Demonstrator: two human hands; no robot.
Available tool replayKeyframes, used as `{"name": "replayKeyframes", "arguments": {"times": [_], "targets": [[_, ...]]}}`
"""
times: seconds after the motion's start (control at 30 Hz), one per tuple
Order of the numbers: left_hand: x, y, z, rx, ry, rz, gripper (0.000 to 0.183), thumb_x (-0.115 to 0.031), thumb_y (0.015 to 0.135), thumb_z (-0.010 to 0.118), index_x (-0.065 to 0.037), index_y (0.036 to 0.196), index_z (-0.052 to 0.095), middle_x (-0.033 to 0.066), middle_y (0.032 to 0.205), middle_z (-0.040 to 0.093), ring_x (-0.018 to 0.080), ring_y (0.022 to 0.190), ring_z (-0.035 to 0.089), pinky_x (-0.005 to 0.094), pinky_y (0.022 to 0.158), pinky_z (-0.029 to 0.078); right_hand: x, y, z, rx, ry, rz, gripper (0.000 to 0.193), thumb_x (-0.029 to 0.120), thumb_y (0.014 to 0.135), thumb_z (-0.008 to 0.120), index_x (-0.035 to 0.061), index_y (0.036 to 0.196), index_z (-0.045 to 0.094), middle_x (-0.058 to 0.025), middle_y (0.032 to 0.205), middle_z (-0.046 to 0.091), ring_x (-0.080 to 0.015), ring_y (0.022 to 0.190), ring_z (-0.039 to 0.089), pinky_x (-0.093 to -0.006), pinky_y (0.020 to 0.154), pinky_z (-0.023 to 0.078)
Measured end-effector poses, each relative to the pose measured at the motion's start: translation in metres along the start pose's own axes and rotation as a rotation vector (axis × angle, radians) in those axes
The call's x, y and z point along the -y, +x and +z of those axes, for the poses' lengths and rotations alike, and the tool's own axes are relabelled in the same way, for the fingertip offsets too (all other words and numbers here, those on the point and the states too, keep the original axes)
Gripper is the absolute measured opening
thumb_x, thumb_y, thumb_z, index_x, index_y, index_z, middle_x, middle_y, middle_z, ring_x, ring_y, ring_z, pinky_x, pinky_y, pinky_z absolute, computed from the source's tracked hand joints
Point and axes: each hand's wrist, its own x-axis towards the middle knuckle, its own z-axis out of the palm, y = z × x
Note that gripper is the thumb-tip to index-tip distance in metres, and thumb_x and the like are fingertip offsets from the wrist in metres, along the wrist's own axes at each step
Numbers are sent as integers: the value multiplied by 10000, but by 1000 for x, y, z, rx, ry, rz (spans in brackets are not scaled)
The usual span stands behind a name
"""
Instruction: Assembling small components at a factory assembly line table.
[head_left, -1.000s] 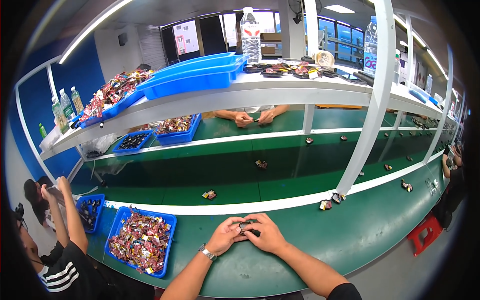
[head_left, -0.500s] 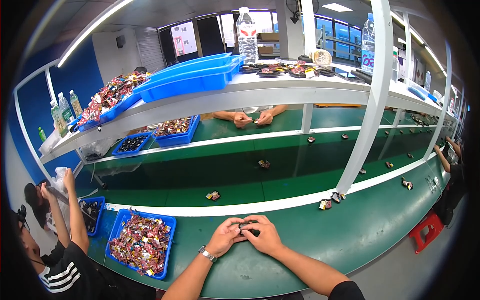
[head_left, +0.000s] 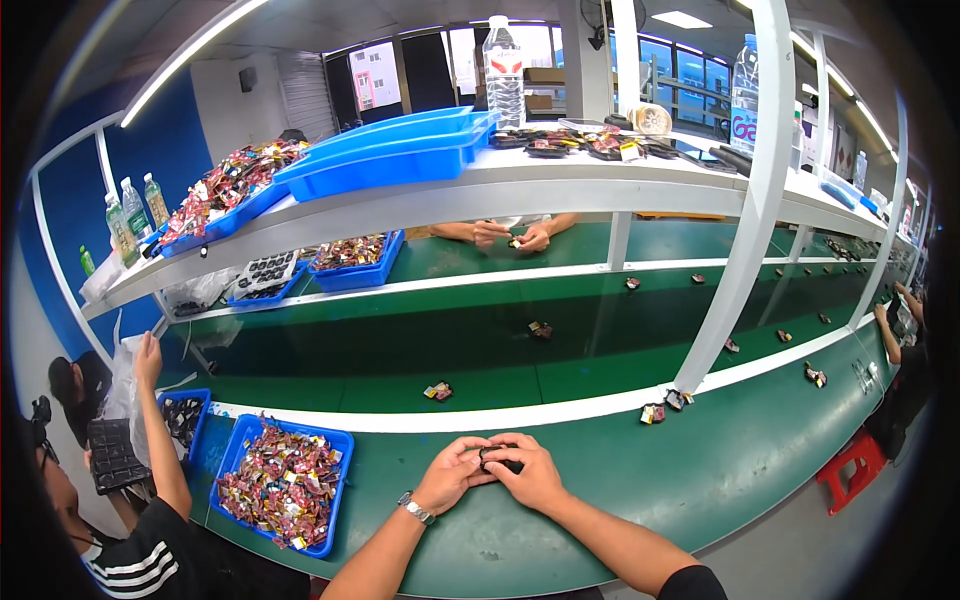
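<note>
The black part (head_left: 508,466) is right of the tray (head_left: 345,455), held by the fingertips of both left hand (head_left: 450,475) and right hand (head_left: 528,478). Uneven pressure could make it slip onto the surface (head_left: 600,490); a leftward swing might knock heaped pieces (head_left: 280,485) from the tray.

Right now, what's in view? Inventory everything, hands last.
Flat worktop: one, green, foreground
Small plastic piece: one, black, held
Filled rectangular plastic trays: at least five, blue, left side
Scattered small parts: several, multicoloured, beyond worktop
Long shelf: one, white, above
Stacked plastic trays: at least two, blue, on shelf
Plastic bottles: at least six, mostly clear, on shelf
Co-workers: at least three, varied clothing, left, across, right
Plastic stool: one, red, right
Banded wristwatch: one, silver, left wrist
Left hand: one, bare, gripping piece
Right hand: one, bare, gripping piece
</note>
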Motion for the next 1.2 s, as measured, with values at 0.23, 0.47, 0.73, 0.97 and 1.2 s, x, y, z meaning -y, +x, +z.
{"name": "replayKeyframes", "arguments": {"times": [0.23,0.47,0.73,0.97,1.2], "targets": [[4,0,0,-24,53,16,256,-134,1030,479,-42,1268,470,140,1257,588,200,1152,593,401,1012,505,2,-1,2,9,37,18,185,92,819,702,107,994,760,-77,1223,653,-270,1140,591,-371,971,477],[7,-1,-3,-46,105,42,231,-89,1030,453,-48,1256,469,139,1283,578,199,1161,591,382,1008,506,0,1,4,20,56,-19,207,95,816,711,106,1020,749,-96,1284,622,-293,1220,548,-389,1007,459],[7,1,-3,-14,39,70,224,-58,1024,443,-48,1246,477,141,1321,565,213,1203,575,393,1016,497,3,-1,4,-1,-42,-73,227,85,814,713,110,1038,734,-82,1316,593,-305,1219,532,-399,1002,473],[3,1,6,-100,41,103,238,-51,1022,443,-43,1259,464,123,1258,594,200,1136,602,397,999,510,7,4,5,-14,-112,-129,224,68,814,707,93,1035,723,-86,1320,576,-285,1171,551,-374,963,493],[3,-1,6,-88,48,67,259,-39,1017,435,-43,1275,454,113,1219,613,192,1114,613,396,994,516,15,7,2,-201,-244,-284,181,26,756,741,72,927,703,-77,992,614,-255,910,607,-345,748,537]]}}
